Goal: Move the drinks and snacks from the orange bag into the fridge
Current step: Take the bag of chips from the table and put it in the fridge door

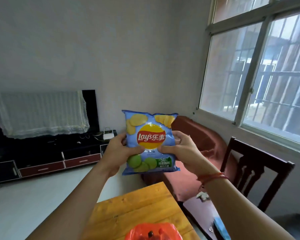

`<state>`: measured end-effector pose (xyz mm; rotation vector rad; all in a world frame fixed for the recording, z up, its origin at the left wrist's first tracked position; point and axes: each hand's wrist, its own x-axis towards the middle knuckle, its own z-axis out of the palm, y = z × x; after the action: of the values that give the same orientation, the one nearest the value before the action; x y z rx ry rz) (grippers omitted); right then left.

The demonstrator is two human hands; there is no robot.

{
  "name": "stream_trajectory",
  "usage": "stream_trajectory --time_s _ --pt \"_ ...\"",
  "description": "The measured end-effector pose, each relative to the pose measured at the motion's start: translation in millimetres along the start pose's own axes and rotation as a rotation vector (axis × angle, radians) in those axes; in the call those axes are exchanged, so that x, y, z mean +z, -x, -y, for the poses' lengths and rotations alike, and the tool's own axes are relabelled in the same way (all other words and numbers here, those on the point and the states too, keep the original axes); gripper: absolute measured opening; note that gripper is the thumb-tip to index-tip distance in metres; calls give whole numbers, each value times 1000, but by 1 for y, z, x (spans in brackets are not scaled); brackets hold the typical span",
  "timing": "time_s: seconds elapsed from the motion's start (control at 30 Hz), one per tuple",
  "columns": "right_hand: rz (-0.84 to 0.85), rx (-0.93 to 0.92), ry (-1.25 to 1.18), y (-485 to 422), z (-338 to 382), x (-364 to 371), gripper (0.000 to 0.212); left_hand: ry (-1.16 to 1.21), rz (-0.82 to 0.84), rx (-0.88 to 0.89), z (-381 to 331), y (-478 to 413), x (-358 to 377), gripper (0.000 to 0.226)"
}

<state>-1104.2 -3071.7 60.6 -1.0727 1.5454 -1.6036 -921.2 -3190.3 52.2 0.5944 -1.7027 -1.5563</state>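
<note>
1. Your left hand (119, 154) is curling round the left edge of the chip bag (150, 142), thumb across its front.
2. Your right hand (181, 154) is gripping the right edge the same way.
3. You are holding the chip bag upright in the air, long axis vertical, logo facing you, beyond the wooden table (137, 212) and the orange bag (153, 232).

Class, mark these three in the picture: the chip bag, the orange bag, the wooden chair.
chip bag (150, 141), head view, on its round logo.
orange bag (170, 234), head view, on its crumpled plastic.
wooden chair (260, 155), head view, on the backrest's top rail.
</note>
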Motion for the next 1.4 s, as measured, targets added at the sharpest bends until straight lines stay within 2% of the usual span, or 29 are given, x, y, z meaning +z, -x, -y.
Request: stream_trajectory --time_s 0.5,0.7,1.03,1.4 --pt "90 -47 -21 8 17 11 49 5 -49 47 -18 18 -7 45" --pt "207 -64 -19 -1 12 12 46 -48 -157 54 -22 34 -5 46" --pt "540 -82 -27 -16 7 77 52 -147 -493 64 -39 115 -28 44" --pt "1011 -105 -69 80 16 275 63 -222 -988 36 -77 310 -111 43"
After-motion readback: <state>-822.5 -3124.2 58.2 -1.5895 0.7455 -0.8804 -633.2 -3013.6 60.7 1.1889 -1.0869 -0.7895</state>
